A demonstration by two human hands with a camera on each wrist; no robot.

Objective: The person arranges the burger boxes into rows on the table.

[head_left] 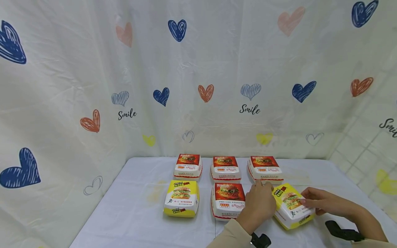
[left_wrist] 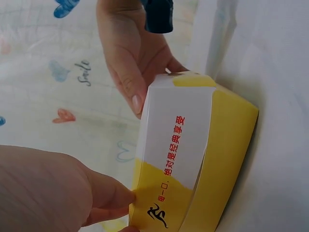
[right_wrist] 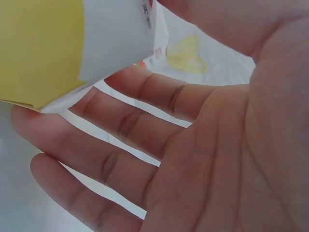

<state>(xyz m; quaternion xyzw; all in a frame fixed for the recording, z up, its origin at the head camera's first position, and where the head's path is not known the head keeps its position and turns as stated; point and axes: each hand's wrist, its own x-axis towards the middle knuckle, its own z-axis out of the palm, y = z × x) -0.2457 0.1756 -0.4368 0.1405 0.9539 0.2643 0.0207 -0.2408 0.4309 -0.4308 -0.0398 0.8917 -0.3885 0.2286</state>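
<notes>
A yellow-and-white burger box (head_left: 289,215), printed with a burger, sits turned at an angle on the right of the table, between two hands. My left hand (head_left: 258,201) holds its left side; in the left wrist view the fingertips (left_wrist: 126,197) meet the carton's edge. From the right, my right hand (head_left: 328,204) grips the same carton, thumb on the top and fingers along its side. In the right wrist view those fingers (right_wrist: 130,123) reach the lower edge of the box (right_wrist: 41,48). The lid is closed.
Three red-and-white burger boxes stand in a back row: left (head_left: 187,168), middle (head_left: 225,170) and right (head_left: 265,170). In front are another yellow burger box (head_left: 181,199) and a red one (head_left: 227,201), close beside my left hand. A heart-printed curtain (head_left: 217,69) hangs behind the white-covered table (head_left: 130,213).
</notes>
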